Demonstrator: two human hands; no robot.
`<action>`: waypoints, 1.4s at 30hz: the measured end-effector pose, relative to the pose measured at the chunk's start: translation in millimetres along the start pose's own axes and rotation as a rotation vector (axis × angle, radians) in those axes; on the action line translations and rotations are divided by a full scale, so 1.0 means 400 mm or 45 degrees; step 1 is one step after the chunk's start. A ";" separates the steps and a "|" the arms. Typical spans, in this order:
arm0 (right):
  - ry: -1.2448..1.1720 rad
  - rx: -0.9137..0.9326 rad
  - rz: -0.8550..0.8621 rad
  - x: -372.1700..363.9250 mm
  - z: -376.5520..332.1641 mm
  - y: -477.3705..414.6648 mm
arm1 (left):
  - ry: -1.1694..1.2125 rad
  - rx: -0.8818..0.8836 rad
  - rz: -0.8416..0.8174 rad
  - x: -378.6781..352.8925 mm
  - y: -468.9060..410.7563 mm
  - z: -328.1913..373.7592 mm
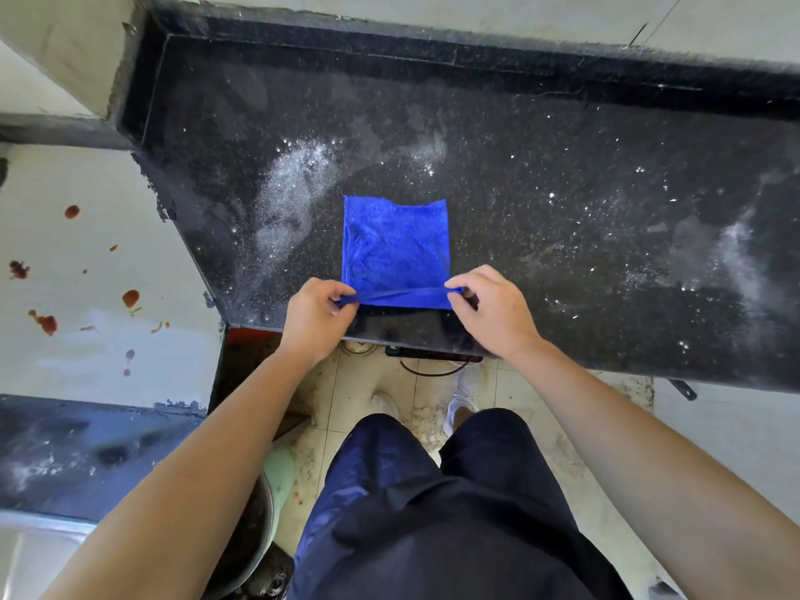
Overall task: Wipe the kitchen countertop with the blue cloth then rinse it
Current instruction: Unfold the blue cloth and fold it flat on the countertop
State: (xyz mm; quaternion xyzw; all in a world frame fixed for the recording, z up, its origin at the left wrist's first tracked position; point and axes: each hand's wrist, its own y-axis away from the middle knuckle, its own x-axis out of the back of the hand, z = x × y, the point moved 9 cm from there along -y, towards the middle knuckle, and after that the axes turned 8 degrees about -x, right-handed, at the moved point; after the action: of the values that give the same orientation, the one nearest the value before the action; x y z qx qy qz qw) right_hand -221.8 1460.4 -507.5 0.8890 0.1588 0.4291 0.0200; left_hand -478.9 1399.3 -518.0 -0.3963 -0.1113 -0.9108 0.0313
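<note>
A blue cloth (396, 249) lies flat on the black speckled countertop (541, 201), close to its front edge. My left hand (314, 320) pinches the cloth's near left corner. My right hand (491, 309) pinches the near right corner. The near hem is pulled taut between the two hands and lifted slightly off the stone. White powdery smears (294, 197) cover the countertop to the left of the cloth, and more white smears (731, 249) lie at the far right.
A pale wall (95, 270) with reddish-brown splatters stands to the left. A second dark counter section (86, 452) and the rim of a steel sink (34, 552) lie at lower left. A bucket (259, 526) stands on the tiled floor below.
</note>
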 end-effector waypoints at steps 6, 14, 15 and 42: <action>-0.063 -0.126 0.032 0.048 -0.009 -0.191 | 0.003 0.026 0.052 0.052 -0.200 0.021; -0.087 -0.552 -0.119 -0.008 0.072 -0.332 | -0.156 0.119 0.191 0.031 -0.321 -0.005; -0.076 -0.620 -0.151 -0.021 0.089 -0.324 | -0.174 0.085 0.145 0.009 -0.309 -0.004; -0.200 -0.733 0.006 0.060 0.048 -0.191 | -0.122 -0.098 -0.386 -0.158 -0.173 0.020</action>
State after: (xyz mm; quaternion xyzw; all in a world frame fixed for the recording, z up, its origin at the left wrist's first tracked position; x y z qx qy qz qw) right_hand -213.3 1542.1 -514.7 0.8775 0.0265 0.3865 0.2827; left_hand -440.1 1466.3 -570.9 -0.4187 -0.1362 -0.8888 -0.1272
